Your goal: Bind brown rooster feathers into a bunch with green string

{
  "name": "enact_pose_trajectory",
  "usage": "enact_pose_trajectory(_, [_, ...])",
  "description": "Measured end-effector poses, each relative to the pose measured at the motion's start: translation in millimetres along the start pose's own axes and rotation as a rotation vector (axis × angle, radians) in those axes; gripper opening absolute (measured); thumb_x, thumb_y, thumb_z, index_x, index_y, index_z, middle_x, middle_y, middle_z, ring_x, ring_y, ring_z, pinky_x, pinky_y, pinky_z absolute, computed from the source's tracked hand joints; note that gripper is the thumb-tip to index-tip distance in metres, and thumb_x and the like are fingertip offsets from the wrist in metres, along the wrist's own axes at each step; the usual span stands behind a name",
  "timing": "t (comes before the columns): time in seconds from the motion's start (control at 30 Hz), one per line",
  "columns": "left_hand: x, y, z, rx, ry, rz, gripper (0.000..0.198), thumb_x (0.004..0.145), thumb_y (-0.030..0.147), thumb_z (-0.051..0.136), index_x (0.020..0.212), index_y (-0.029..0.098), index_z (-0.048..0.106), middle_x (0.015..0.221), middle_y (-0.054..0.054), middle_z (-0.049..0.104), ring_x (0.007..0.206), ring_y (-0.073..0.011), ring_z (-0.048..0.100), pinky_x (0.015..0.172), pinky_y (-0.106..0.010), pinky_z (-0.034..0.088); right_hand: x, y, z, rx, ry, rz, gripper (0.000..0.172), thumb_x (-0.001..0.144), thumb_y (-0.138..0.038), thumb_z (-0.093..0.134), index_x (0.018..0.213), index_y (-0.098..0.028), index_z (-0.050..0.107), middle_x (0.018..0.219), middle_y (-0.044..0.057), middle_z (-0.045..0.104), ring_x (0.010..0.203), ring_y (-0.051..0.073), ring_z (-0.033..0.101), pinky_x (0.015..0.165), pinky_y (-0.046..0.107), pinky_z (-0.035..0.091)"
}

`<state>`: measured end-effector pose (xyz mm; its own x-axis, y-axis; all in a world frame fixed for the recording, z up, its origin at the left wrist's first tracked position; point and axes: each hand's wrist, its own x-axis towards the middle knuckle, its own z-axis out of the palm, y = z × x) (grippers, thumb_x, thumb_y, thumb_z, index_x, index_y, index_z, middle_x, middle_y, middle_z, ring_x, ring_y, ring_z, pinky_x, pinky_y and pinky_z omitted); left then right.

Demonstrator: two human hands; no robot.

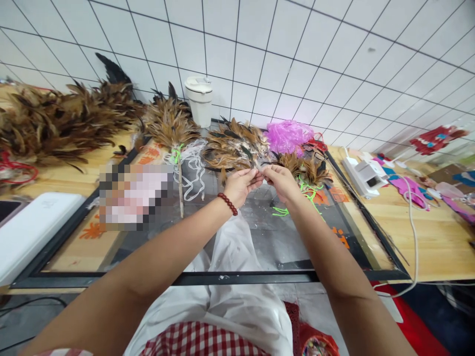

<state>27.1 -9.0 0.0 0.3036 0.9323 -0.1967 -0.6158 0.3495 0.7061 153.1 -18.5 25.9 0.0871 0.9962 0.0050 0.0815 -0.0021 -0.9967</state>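
- Left hand [240, 187], red bead bracelet [227, 203] at the wrist: fingers pinched together on a feather [257, 167], below and right of the white cup [200, 101].
- Right hand [282, 182]: fingers clamped on the same feather, fingertips touching the left's.
- Brown feather bundle [233, 146] lies on the glass surface [282, 242], just right of the cup.
- Feather duster [170, 126] lies left of the cup.
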Motion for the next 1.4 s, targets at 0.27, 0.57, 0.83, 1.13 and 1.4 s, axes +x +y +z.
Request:
enact_pose_trajectory(0.27, [1,-1,-0.4,-0.015,-0.007,-0.005,0.004,0.075,0.013,0.069,0.076,0.009,0.067,0.072,-0.005,0.068,0.067,-0.0098,0.065,0.077,-0.028,0.054,-2,6,4,-0.244,0.093,-0.162,0.016,0.070,-0.033,0.058,0.069,-0.017,0.060,0.069,0.001,0.063,0.064,0.013,0.055,0.065,0.026,0.044])
enact_pose_trajectory(0.57, [-5,-4,6.3,-0.048,0.086,0.050,0.005,0.072,0.012,0.070,0.070,0.010,0.065,0.067,-0.001,0.066,0.061,-0.0066,0.060,0.073,-0.024,0.052,-15,4,8,-0.886,0.190,-0.486,0.014,0.082,-0.028,0.051,0.082,-0.019,0.062,0.090,0.007,0.061,0.084,0.020,0.056,0.078,0.032,0.041])
enact_pose_trajectory(0.83, [-2,-5,2.8,-0.084,0.109,0.101,0.007,0.078,0.014,0.064,0.074,0.010,0.062,0.077,-0.006,0.068,0.070,-0.0122,0.066,0.081,-0.032,0.052,-7,3,-20,-0.889,0.121,-0.620,0.004,0.072,-0.019,0.053,0.069,-0.020,0.051,0.070,0.002,0.055,0.066,0.015,0.051,0.066,0.028,0.039])
enact_pose_trajectory(1.13, [-5,0,2.2,0.071,0.035,-0.014,0.012,0.074,0.014,0.069,0.068,0.009,0.060,0.073,-0.006,0.068,0.068,-0.0124,0.066,0.081,-0.035,0.053,-7,3,-31,-1.420,0.143,-1.014,0.011,0.086,-0.021,0.049,0.087,-0.016,0.058,0.093,0.008,0.064,0.085,0.019,0.054,0.086,0.038,0.029])
enact_pose_trajectory(1.4, [-4,3,1.6,0.094,0.011,-0.047,0.012,0.075,0.013,0.069,0.068,0.008,0.061,0.065,-0.006,0.067,0.058,-0.0110,0.064,0.066,-0.027,0.053,-9,1,-29,-1.466,0.041,-1.047,0.017,0.091,-0.025,0.045,0.092,-0.018,0.060,0.098,0.009,0.064,0.086,0.019,0.053,0.089,0.040,0.029])
